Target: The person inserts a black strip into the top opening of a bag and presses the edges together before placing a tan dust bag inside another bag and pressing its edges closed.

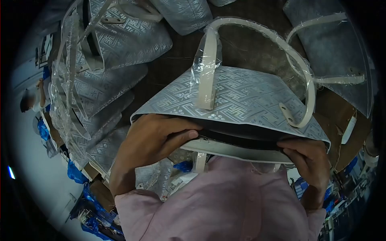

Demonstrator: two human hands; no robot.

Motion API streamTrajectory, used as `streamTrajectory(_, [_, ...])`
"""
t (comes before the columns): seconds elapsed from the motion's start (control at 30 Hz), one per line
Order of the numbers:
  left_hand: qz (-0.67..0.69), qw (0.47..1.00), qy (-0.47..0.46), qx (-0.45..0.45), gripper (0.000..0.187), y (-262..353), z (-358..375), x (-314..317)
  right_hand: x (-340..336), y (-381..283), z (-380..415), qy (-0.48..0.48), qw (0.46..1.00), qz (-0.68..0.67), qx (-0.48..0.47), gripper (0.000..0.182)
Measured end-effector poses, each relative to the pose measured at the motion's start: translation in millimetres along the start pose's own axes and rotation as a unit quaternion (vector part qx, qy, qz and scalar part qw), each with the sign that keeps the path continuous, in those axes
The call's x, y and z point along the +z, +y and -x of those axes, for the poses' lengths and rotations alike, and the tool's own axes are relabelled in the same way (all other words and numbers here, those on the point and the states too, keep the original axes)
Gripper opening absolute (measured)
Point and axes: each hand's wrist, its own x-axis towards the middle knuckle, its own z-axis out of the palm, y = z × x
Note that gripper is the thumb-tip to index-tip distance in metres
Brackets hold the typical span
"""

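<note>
A silver-grey handbag (245,92) with a raised geometric and floral pattern lies before my chest, its mouth towards me. My left hand (150,136) grips the left end of the opening, the thumb along the pale inner rim (237,150) and the fingers partly hidden inside. At the right end, my right hand (307,154) holds the rim with its fingertips tucked into the mouth. The dark inside shows as a narrow gap between the edges. A cream handle (263,30), wrapped in clear plastic, arches up from the upper side.
Several similar handbags (132,44) are stacked at the left, their handles wrapped in plastic. Another grey bag (333,44) lies at the upper right on brown cardboard (339,120). Blue plastic bags (76,172) hang at the lower left. A person (34,98) is at the far left.
</note>
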Motion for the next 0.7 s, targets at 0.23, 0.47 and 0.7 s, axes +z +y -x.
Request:
streamTrajectory(0.23, [-0.064, 0.995, -0.074, 0.005, 0.019, 2.2, -0.1, -2.0, -2.0, 6.4, 1.7, -0.024, 0.999, 0.024, -0.028, 0.017])
streamTrajectory(0.47, [-0.049, 0.99, -0.132, 0.031, 0.029, 0.5, -1.0, -10.2, -20.6, 8.9, -2.0, -0.18, 0.981, 0.022, -0.067, 0.022])
streamTrajectory(0.7, [-0.197, 0.942, 0.05, 0.268, 0.046, 45.9, 6.9, 28.7, -7.8, -10.2, 18.0, -0.071, 0.955, 0.175, -0.228, 0.036])
